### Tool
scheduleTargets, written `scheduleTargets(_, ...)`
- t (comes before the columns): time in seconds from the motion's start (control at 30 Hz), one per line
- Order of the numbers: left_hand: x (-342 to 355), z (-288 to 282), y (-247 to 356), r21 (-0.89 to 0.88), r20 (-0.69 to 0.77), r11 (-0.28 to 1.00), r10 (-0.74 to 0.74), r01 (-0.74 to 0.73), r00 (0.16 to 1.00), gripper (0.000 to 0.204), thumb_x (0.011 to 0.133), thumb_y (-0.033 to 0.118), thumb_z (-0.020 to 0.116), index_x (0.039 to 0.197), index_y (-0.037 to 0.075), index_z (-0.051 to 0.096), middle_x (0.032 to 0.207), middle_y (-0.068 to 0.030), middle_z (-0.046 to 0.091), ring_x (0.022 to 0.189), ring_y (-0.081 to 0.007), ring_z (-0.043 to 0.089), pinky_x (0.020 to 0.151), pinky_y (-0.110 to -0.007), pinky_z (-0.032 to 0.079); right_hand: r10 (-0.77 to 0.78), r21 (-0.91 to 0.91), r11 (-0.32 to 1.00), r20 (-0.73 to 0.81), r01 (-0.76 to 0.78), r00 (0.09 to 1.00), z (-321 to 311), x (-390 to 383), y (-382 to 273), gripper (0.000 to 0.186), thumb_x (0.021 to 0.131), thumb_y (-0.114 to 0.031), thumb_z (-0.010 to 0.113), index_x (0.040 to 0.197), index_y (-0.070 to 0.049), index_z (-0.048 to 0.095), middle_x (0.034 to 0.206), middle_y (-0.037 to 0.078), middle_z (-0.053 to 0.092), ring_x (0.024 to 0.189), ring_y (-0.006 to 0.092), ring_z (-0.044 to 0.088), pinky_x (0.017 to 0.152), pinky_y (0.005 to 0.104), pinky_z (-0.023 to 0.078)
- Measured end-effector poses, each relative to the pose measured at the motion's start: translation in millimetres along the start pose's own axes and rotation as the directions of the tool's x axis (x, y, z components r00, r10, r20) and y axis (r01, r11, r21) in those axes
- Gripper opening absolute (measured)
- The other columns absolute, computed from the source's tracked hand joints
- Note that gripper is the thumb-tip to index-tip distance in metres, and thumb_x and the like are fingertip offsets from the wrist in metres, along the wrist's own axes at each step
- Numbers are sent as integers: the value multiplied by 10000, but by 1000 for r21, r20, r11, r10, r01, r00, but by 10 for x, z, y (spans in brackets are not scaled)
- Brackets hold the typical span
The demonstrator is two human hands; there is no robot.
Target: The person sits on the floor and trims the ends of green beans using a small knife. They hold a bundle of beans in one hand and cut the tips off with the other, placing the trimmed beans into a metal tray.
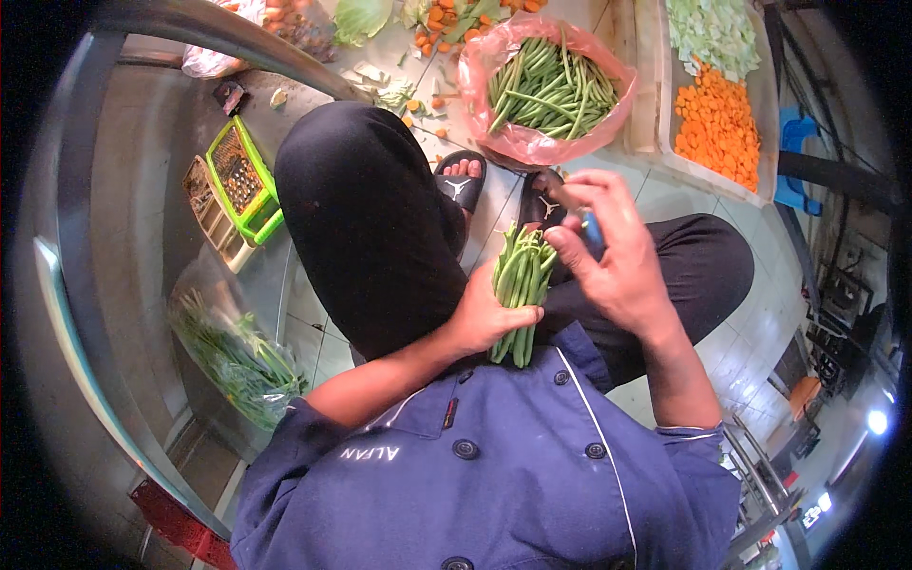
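Note:
My left hand (pixel 489 318) is wrapped round an upright bundle of green beans (pixel 524 275), its thumb across the front. The stem ends stick up above the fist, and the lower ends come out below, close to my shirt. Just above and right of the bundle is my right hand (pixel 613 252), fingers curled round a blue-handled knife (pixel 594 234). Its blade is blurred and partly hidden by the fingers. Beyond my feet stands a pink plastic bag (pixel 613 119), open at the top, with a heap of loose green beans (pixel 551 90) inside.
At the right, a pale tray (pixel 655 133) holds orange carrot slices (pixel 717 128) and chopped cabbage (pixel 708 33). Carrot pieces and trimmings (pixel 442 28) litter the far floor. On the left lie a green-framed grater (pixel 242 180) and a clear bag of leafy greens (pixel 242 356). A metal bar (pixel 237 38) crosses the upper left.

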State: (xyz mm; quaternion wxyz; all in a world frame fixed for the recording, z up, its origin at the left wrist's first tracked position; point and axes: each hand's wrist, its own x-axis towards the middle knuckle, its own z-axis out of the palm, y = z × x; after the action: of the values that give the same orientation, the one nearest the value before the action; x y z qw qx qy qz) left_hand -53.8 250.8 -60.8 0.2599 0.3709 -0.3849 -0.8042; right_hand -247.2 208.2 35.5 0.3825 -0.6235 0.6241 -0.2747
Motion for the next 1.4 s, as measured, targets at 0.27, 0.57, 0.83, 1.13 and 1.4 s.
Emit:
scheduleTargets(0.27, -42, 1, 47, -282, 92, 941, -168, 188, 981, 504, 773, 89, 786, 1211, 29, 545, 985, -47, 631, 855, -151, 643, 778, -320, 543, -19, 120, 993, 28, 15, 999, 159, -7, 129, 239, 992, -173, 634, 1157, -1, 637, 1161, 170, 655, 1097, 296, 647, 972, 390, 498)
scheduleTargets(0.57, -57, 24, 94, -367, 34, 928, -58, 67, 998, 710, 834, 56, 752, 1455, 10, 413, 1052, -51, 639, 894, -140, 641, 800, -301, 536, 210, 127, 955, 347, -268, 914, 68, -191, 20, 268, 875, -210, 789, 929, 5, 637, 703, 44, 592, 646, 91, 531, 590, 313, 470)
scheduleTargets(0.83, -14, 18, 132, -81, 36, 993, 91, -88, 995, 752, 810, 74, 800, 1452, 1, 415, 1104, -31, 636, 969, -117, 624, 882, -299, 520, 264, 431, 813, 329, -393, 907, 184, -267, 158, 200, 878, -162, 793, 887, -23, 650, 751, -36, 614, 668, 36, 539, 589, 240, 462)
scheduleTargets(1.13, -53, 48, 126, -119, 18, 993, -11, 13, 1000, 674, 850, 85, 776, 1425, 15, 432, 983, -35, 635, 854, -119, 640, 783, -290, 539, 296, 284, 890, 237, -357, 925, 188, -256, 123, 162, 907, -135, 747, 910, -7, 648, 712, 62, 638, 605, 100, 575, 565, 299, 456)
scheduleTargets(1.4, 103, 94, 119, -148, -149, 989, -34, 11, 988, 451, 863, 11, 727, 1259, 20, 511, 860, -21, 612, 726, -127, 636, 660, -295, 542, -108, -198, 966, 282, 168, 953, -233, -95, -33, 223, 945, -108, 602, 1120, 11, 532, 943, 220, 610, 840, 443, 623, 736, 513, 512)
